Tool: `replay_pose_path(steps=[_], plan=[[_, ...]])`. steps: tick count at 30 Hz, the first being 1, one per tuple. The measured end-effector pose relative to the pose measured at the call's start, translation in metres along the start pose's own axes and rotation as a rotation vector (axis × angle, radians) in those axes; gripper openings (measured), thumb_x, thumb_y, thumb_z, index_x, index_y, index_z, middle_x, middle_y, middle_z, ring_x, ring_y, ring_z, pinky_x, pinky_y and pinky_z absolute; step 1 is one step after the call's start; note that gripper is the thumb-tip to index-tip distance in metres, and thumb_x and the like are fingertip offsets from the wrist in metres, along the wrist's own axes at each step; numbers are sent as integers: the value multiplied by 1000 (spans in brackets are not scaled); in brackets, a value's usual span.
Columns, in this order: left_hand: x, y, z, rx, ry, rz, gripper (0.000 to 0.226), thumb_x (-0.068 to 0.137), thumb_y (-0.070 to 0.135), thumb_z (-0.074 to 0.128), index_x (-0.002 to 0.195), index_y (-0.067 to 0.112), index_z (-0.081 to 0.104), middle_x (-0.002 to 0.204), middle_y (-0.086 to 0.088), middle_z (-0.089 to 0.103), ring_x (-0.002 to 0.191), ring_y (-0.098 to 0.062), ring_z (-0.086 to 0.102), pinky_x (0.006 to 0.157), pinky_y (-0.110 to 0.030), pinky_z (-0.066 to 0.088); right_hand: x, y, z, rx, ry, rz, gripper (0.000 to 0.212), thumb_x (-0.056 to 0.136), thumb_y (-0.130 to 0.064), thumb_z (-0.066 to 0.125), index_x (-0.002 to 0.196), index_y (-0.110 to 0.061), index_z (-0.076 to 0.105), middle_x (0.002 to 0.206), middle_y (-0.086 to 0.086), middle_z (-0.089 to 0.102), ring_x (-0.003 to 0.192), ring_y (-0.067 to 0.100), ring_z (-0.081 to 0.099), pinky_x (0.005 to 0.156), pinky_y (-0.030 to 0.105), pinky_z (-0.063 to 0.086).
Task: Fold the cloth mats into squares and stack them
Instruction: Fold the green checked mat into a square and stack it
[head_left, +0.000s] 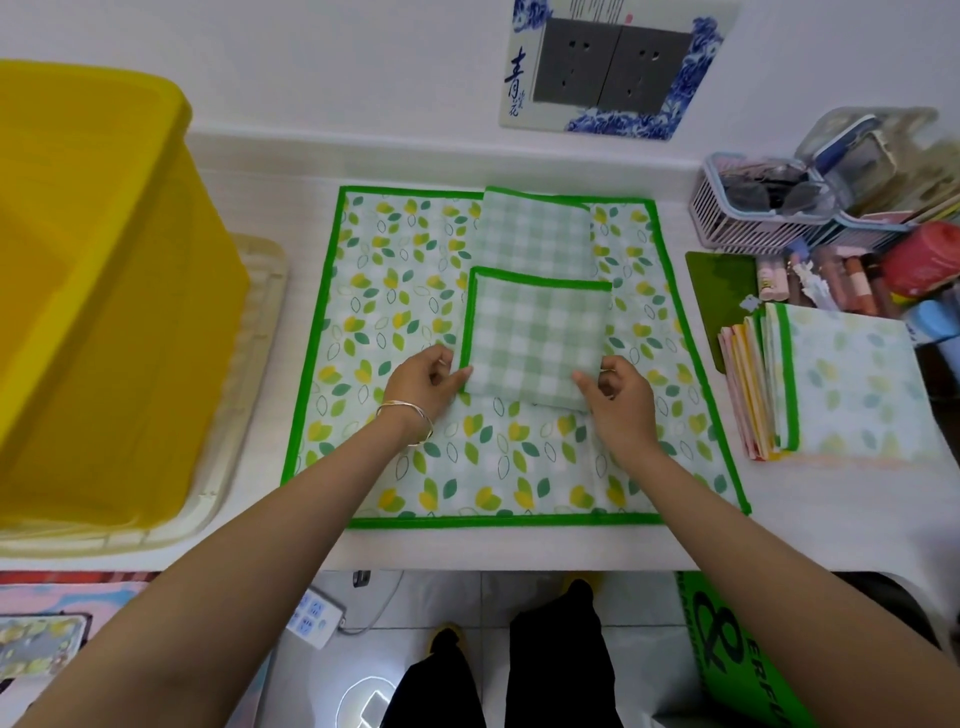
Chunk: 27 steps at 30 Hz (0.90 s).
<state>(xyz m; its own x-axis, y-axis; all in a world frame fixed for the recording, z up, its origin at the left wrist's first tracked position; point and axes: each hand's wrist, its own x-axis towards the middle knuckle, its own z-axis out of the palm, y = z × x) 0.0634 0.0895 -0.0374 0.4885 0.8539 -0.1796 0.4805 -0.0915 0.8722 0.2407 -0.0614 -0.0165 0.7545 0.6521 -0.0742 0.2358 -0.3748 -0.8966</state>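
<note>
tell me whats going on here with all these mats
A person is folding cloth mats at a white table. The left hand and right hand each pinch a near corner of a folded green checked mat, which lies on a larger leaf-print mat spread flat. Another checked fold sits just behind it. A stack of folded mats waits to the right, and a yellow tub stands on the left.

Two checked squares (537, 332), one spread mat (395, 322)
</note>
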Motion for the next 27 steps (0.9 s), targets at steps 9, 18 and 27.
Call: replay_pose_path(steps=[9,18,27], plan=[[7,12,-5,123,-32,-110,34,87,28,63,64,22,38,51,6,32,51,-11,31,54,-23,32,10,7,0,-124,-90,46,22,83,-36,69,94,-19,59,87,-1,64,78,15,59,70,21,50],[-17,18,6,382,183,140,56,80,29,70,128,13,48,103,-7,56,95,-22,53,82,-34,44,-1,10,9,-204,55,40,30,85,-24,68,106,-15,47,85,-1,54,72,12,51,73,33,50],[-39,-5,26,942,-356,568,78,72,63,-29,142,32,-15,150,11,-18,143,-16,-16,112,-35,-18,-38,25,25,-709,-328,-481,64,97,-52,5,149,-16,15,155,-7,6,144,7,1,117,28,-8]])
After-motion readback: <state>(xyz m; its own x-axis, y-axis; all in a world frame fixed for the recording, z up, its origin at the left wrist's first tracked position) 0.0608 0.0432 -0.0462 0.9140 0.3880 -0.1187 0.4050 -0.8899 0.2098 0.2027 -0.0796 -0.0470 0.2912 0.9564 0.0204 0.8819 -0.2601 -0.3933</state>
